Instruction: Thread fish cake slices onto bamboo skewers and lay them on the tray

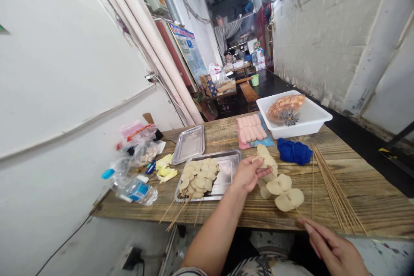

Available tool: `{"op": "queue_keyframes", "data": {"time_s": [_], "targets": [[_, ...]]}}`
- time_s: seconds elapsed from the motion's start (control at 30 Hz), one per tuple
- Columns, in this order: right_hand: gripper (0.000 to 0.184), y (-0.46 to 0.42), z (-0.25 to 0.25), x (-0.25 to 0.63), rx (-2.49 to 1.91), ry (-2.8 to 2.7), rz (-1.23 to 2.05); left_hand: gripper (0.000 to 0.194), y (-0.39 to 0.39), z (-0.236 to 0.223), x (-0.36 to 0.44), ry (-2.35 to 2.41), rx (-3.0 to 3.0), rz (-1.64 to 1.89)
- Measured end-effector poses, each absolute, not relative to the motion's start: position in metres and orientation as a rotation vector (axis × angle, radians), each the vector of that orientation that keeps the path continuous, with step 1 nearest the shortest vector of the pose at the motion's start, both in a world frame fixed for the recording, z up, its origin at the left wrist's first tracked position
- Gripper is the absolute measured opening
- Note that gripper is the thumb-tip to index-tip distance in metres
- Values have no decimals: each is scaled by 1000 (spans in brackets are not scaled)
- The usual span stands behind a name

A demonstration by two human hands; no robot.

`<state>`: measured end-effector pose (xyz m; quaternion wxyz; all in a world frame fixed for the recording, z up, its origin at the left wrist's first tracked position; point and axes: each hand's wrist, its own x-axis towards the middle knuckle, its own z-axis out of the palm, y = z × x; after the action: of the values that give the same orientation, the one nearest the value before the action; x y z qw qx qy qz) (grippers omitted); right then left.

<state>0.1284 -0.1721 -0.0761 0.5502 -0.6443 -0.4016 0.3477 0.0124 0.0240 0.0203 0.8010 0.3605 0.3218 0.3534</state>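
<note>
A bamboo skewer [300,213] with pale, flat, round slices [289,199] threaded on it slants over the table's front part. My right hand [333,246] pinches its bare lower end. Toward the upper end, my left hand [247,174] is closed on a pale slice [267,159], thumb on top. More pale slices lie beneath or behind the skewer, partly hidden. Left of my left hand, a metal tray [228,170] bears a pile of skewered slices [199,177], their sticks jutting over the front edge. Loose bamboo skewers [333,189] lie on the right.
Behind are a blue cloth bundle [294,151], a pack of pink sausages [251,129] and a white tub [315,114] with a bagged item. Another metal tray [190,143], a water bottle [139,190], yellow scraps [166,168] and plastic bags [144,148] stand at the left by the wall.
</note>
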Motion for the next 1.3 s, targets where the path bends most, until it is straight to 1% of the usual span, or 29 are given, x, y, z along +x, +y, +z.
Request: {"op": "queue_keyframes", "data": {"time_s": [0.3, 0.9, 1.17, 1.3], "targets": [[31, -172, -70, 129, -1557, -1014, 749, 28, 22, 19, 13, 656, 811, 785], [37, -170, -41, 129, -1621, -1201, 614, 28, 18, 24, 13, 671, 826, 858], [34, -171, -53, 129, -1550, -1097, 753, 29, 10, 22, 17, 676, 823, 841], [32, -171, -57, 129, -1548, -1063, 760, 27, 10, 21, 18, 686, 808, 817]]}}
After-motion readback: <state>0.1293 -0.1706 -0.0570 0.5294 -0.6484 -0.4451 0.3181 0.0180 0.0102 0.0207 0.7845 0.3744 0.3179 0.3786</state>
